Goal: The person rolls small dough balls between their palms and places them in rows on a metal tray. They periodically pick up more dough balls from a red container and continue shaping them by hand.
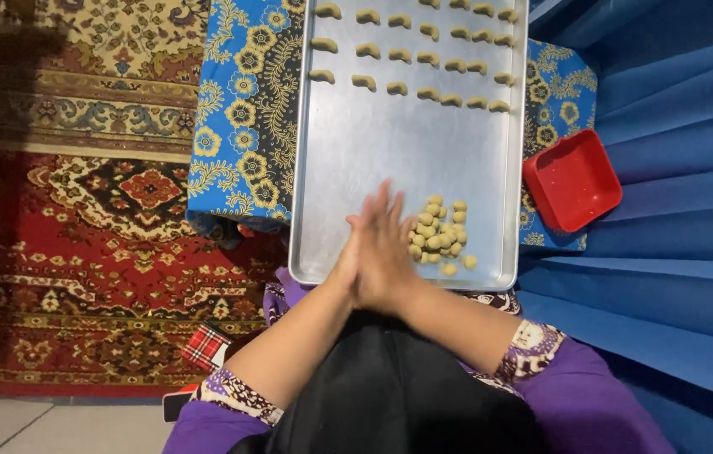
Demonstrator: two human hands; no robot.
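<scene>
— What lies on the tray [373, 143]?
— Smooth metal; curved dough pieces [424, 57] in rows, round balls [438, 234] heaped near.
— The hands?
— Left hand [362, 252] and right hand [392, 252] pressed flat together, fingers straight, beside the balls; anything between the palms is hidden.

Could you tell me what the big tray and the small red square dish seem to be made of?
The tray looks like bare metal, probably aluminium: dull silver, brushed sheen, thin rolled rim. The red dish looks like plastic: uniform glossy colour with rounded moulded corners, though coated metal cannot be ruled out.
</scene>
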